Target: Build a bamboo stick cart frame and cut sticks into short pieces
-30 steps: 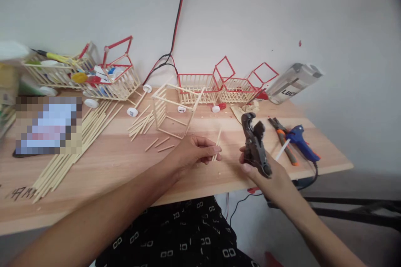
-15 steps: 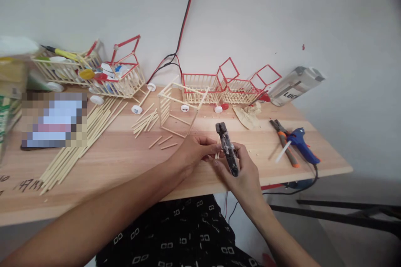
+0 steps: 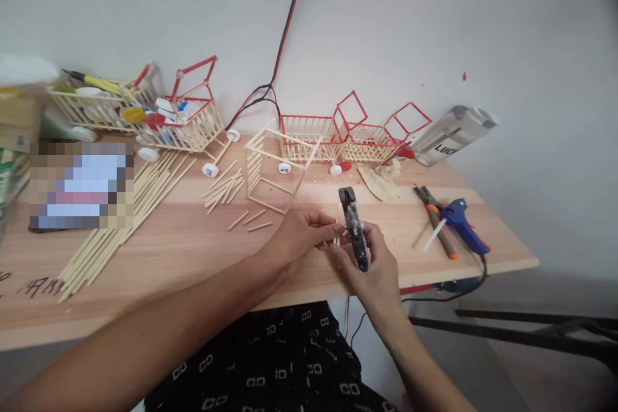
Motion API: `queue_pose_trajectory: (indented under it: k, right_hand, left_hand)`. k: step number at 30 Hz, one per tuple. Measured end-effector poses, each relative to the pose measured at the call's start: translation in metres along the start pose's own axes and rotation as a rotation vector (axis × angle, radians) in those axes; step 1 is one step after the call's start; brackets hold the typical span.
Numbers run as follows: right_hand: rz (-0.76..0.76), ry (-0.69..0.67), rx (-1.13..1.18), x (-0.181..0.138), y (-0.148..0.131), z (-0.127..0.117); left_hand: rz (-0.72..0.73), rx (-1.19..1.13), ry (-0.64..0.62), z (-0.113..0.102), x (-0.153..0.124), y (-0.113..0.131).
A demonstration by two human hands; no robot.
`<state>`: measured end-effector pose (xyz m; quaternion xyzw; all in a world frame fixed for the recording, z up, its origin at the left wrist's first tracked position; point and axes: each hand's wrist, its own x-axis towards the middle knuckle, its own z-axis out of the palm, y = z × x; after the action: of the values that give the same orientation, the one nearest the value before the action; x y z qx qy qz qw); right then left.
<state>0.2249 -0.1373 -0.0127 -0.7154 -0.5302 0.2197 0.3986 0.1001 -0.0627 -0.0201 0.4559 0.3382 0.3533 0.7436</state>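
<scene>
My left hand (image 3: 302,235) pinches a few short wooden sticks (image 3: 337,219) over the front middle of the wooden table (image 3: 193,251). My right hand (image 3: 374,264) is wrapped round a dark cutter tool (image 3: 354,228), held upright with its jaws against the sticks. The two hands touch each other. Just behind them stands an unfinished stick frame (image 3: 270,167), with loose short sticks (image 3: 248,219) lying on the table to its left.
A blue glue gun (image 3: 461,225) and orange-handled pliers (image 3: 437,219) lie at the right. Red and wooden stick baskets (image 3: 338,135) line the wall, beside a silver box (image 3: 451,132). Long sticks (image 3: 120,219) lie at the left near more baskets (image 3: 145,116). Cables (image 3: 270,84) hang down the wall.
My right hand has swung the cutter left from beside the table edge to the sticks held in my left hand. The cutter's jaws, open a second ago, now sit against the sticks.
</scene>
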Motion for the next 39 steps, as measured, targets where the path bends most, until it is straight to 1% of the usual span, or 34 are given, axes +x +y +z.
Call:
queue_pose_trajectory:
  k: [3,6,8,11,14,17,21,27,34,39]
  right_hand:
    - [-0.003,0.016,0.019,0.0,-0.002,0.0]
    - [-0.026,-0.072,0.004,0.005,0.005,-0.009]
    - [-0.054,-0.135,-0.029,0.011,0.013,-0.024]
    - [-0.09,-0.233,-0.038,0.019,0.024,-0.053]
    - [-0.026,-0.357,-0.086,0.02,0.026,-0.078]
    - [0.032,-0.456,-0.13,0.016,0.019,-0.091]
    - [0.059,-0.598,-0.131,0.014,0.01,-0.096]
    - [-0.012,-0.693,-0.158,0.02,0.009,-0.098]
    - [-0.039,-0.711,-0.212,0.026,0.008,-0.097]
    - [-0.032,-0.725,-0.255,0.026,0.005,-0.098]
  left_hand:
    - [-0.004,-0.026,0.009,0.0,0.0,-0.001]
    - [0.03,-0.018,0.002,-0.003,0.0,0.0]
    - [0.039,0.015,0.001,-0.004,-0.001,0.002]
    - [0.011,0.059,-0.028,-0.005,-0.002,0.007]
    - [-0.017,0.078,-0.071,-0.003,-0.004,0.011]
    - [-0.021,0.091,-0.106,-0.002,-0.005,0.012]
    - [-0.02,0.092,-0.144,-0.002,-0.004,0.009]
    - [-0.055,0.084,-0.176,-0.004,-0.002,0.007]
    - [-0.098,0.066,-0.173,-0.006,0.001,0.003]
    - [-0.119,0.082,-0.175,-0.007,0.002,0.0]
